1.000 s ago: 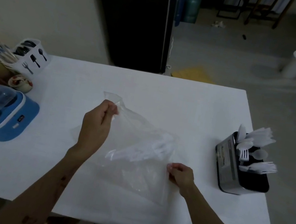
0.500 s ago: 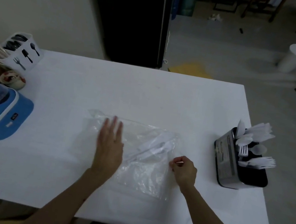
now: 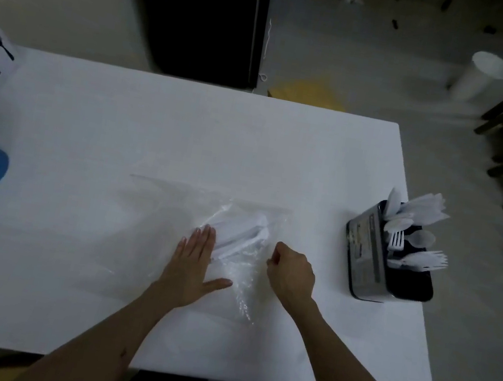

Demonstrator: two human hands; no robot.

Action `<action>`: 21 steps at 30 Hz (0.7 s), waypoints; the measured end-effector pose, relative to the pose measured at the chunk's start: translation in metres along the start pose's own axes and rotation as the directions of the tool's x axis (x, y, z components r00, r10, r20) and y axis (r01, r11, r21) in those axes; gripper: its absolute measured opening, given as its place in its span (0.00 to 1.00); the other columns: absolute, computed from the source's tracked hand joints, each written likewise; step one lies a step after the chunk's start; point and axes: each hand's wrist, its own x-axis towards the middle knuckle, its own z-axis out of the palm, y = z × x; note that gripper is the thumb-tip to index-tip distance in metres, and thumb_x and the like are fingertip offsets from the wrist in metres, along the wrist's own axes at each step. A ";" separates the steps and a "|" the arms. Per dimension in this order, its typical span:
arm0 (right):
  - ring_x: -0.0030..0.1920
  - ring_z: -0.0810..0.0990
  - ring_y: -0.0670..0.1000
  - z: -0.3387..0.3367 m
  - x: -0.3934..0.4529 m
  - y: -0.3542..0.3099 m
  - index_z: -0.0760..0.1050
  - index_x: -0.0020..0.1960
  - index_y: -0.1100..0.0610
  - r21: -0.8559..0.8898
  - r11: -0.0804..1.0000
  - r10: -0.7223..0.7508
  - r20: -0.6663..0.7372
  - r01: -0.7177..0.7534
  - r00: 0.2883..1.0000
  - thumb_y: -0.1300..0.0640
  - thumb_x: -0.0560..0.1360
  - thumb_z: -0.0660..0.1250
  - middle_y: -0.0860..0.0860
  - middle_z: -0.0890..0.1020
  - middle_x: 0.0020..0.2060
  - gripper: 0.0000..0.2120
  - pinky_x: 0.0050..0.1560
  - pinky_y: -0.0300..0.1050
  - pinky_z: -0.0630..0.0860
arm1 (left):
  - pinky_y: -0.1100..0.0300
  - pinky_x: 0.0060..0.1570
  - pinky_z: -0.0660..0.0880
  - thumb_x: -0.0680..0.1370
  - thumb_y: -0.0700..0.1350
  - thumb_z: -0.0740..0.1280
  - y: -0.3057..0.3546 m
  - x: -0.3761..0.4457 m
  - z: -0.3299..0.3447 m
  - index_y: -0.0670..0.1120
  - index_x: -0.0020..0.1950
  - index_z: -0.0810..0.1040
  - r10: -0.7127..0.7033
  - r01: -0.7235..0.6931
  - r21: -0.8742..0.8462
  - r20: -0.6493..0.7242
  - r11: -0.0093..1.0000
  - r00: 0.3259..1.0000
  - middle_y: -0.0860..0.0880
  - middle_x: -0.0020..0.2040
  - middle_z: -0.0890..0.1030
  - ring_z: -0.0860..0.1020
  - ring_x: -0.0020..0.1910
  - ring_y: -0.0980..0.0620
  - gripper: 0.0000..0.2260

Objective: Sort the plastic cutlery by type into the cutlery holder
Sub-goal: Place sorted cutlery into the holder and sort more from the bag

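Both arms are bare from the lower edge of the view up to the hands; no sleeve shows on either one. The left hand [image 3: 194, 258] wears no glove, no ring and no watch that can be seen; the right hand [image 3: 291, 271] is bare in the same way, and its wrist carries no band. On the left forearm there is a small dark mark near the lower part; what it is cannot be told. At the bottom edge a small piece of pinkish clothing shows, with dark clothing just above it; the picture is too dim to tell more.
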 end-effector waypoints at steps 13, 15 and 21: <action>0.40 0.83 0.45 -0.012 0.000 0.003 0.81 0.38 0.57 0.739 0.649 -0.062 0.291 -0.184 0.955 0.57 0.70 0.75 0.49 0.85 0.38 0.05 0.41 0.38 0.80 | 0.55 0.75 0.41 0.70 0.70 0.61 0.052 -0.013 -0.022 0.48 0.78 0.45 0.040 -0.087 -0.465 -0.110 0.881 0.993 0.57 0.76 0.55 0.41 0.77 0.56 0.47; 0.44 0.83 0.48 -0.011 0.001 0.006 0.82 0.40 0.58 0.778 0.596 -0.095 0.314 -0.198 0.945 0.58 0.71 0.74 0.50 0.85 0.40 0.04 0.47 0.42 0.82 | 0.62 0.73 0.46 0.73 0.61 0.68 0.064 -0.014 -0.012 0.47 0.78 0.52 -0.060 -0.068 -0.591 -0.195 0.804 0.979 0.57 0.69 0.68 0.49 0.77 0.58 0.40; 0.43 0.85 0.53 0.000 -0.003 0.006 0.84 0.47 0.60 0.841 0.472 -0.091 0.345 -0.265 0.934 0.62 0.76 0.69 0.55 0.85 0.42 0.05 0.50 0.46 0.82 | 0.62 0.51 0.74 0.73 0.44 0.72 0.066 -0.007 -0.006 0.45 0.51 0.81 -0.204 -0.067 -0.618 -0.357 0.783 0.911 0.53 0.48 0.75 0.74 0.49 0.56 0.08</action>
